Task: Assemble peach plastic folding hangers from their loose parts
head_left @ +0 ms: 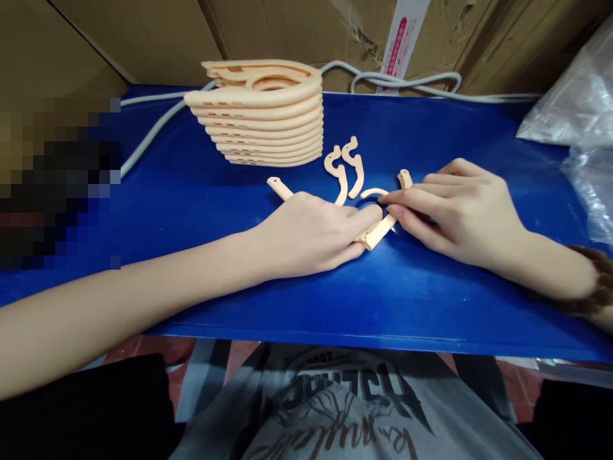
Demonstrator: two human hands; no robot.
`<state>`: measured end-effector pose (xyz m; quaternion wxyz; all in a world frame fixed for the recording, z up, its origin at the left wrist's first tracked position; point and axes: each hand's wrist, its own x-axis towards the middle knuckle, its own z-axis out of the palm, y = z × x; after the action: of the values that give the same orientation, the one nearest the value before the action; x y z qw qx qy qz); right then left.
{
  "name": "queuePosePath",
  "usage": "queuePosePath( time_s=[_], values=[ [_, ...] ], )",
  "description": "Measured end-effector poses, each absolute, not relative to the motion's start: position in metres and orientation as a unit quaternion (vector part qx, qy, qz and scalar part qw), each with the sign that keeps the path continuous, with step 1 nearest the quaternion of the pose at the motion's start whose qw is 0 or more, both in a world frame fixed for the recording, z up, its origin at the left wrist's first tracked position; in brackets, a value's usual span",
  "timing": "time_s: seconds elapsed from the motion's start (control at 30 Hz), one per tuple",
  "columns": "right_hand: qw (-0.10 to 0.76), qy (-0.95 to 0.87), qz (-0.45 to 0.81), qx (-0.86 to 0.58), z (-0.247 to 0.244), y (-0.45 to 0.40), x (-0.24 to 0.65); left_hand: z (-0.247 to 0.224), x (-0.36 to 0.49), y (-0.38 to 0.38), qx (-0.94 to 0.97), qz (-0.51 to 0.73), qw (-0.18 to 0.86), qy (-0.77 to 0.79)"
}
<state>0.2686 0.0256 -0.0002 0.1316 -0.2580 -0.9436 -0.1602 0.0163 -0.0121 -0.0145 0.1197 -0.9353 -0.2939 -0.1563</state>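
Note:
My left hand is closed low over the blue table, its fingers wrapped around a peach plastic hanger arm whose end pokes out past the fingertips. My right hand pinches the other side of that arm with thumb and index finger, close to the left fingertips. Another pale strip with a hole at its end shows behind my left hand; whether it joins the held piece is hidden. Two loose hanger hooks lie just beyond my hands. A thin curved piece and a short holed end appear near my right fingers.
A tall stack of peach folding hangers stands at the back left. White cable runs along the rear edge by cardboard boxes. Clear plastic bags lie at the right. The blue table's front edge is close to my body.

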Motion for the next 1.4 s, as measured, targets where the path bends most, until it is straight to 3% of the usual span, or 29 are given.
queuePosePath(
  time_s=[0.87, 1.4],
  values=[
    [0.102, -0.961, -0.084, -0.244, 0.0003, 0.0295, 0.2701, -0.0083, 0.0202, -0.0142, -0.937, -0.105, 0.133, -0.306],
    [0.109, -0.963, -0.106, -0.224, -0.0008, 0.0307, 0.2713, -0.0083, 0.0205, -0.0148, -0.935, -0.074, 0.122, -0.326]
  ],
)
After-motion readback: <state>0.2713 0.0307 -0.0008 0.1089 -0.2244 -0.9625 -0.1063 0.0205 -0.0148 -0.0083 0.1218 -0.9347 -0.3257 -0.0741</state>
